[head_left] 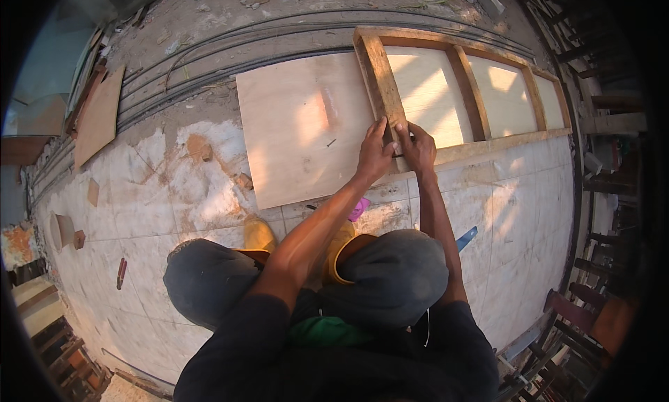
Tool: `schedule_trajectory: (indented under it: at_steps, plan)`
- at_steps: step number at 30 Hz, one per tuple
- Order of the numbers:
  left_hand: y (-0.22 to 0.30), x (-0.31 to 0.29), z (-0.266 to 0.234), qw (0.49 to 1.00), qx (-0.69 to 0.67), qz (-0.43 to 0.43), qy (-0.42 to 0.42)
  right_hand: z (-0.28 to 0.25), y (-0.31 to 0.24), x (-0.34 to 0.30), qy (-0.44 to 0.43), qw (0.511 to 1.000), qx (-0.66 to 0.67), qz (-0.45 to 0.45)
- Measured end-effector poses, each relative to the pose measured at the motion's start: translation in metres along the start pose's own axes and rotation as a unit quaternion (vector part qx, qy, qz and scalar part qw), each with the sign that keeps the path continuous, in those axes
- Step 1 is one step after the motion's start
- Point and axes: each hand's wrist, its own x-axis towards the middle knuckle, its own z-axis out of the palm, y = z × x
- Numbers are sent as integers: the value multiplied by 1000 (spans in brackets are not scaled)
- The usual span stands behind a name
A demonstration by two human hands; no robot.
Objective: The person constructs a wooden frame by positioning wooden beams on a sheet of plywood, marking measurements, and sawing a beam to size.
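Pale plywood sheet point(300, 127), perhaps yellow boots point(259, 235).

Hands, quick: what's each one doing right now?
Left hand: fingers pressed on the wooden frame, holding nothing.
Right hand: fingers curled at the frame's corner; a grip cannot be told.

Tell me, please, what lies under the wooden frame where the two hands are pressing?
Under the wooden frame lies a pale plywood sheet, showing through the openings and sticking out leftwards. Left hand and right hand cover the corner. The tiled floor beneath the sheet is hidden.
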Motion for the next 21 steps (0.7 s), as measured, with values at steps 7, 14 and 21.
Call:
schedule_trajectory:
  at_steps: [7,14,21]
  plan:
    - [0,1,13,1000,12,13,14,-5,13,5,-26,999,-29,14]
    - [-32,102,-6,963,-89,-248,55,6,-3,-1,-51,987,-123,-93]
    - [-36,166,-28,957,-74,-271,77,-1,-32,0,-146,976,-160,-35]
